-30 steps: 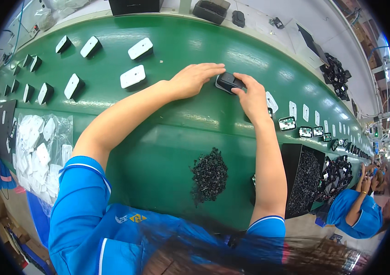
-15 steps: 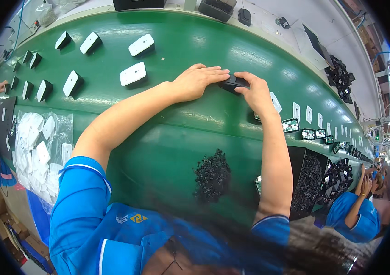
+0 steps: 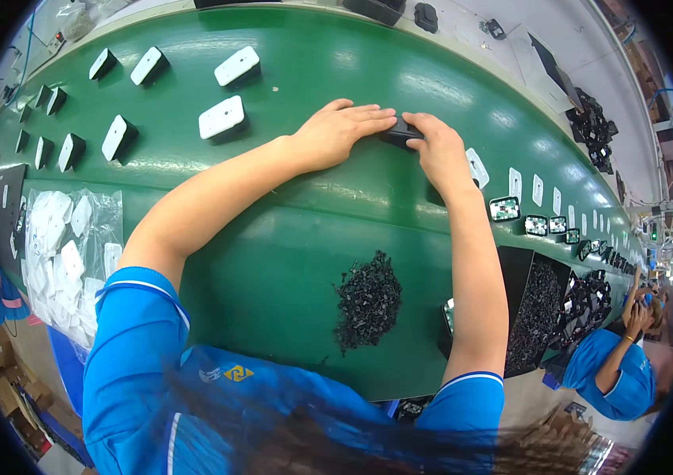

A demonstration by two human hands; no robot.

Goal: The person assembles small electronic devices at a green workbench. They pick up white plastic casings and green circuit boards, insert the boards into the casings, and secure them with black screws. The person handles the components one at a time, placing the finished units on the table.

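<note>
A small black plastic housing [image 3: 400,134] rests on the green work surface [image 3: 305,245] in front of me. My right hand [image 3: 441,149] grips it from the right, between thumb and fingers. From the left, my left hand [image 3: 340,134] reaches in with its fingers stretched out, the tips touching the housing's edge. Much of the housing is hidden by my fingers. Nearer to me, between my forearms, lies a loose heap of small black parts [image 3: 368,301].
White-topped black units [image 3: 222,117] stand in rows at the left, beside a clear bag of white covers [image 3: 55,253]. To the right run open housings with circuit boards [image 3: 504,209] and white covers [image 3: 515,184]. A black box of small parts [image 3: 534,317] sits beyond my right forearm. Co-workers are at both sides.
My view has shifted slightly, so the rows at left appear further left. Both hands stay at the housing; the right hand's fingers have shifted a little over it.
</note>
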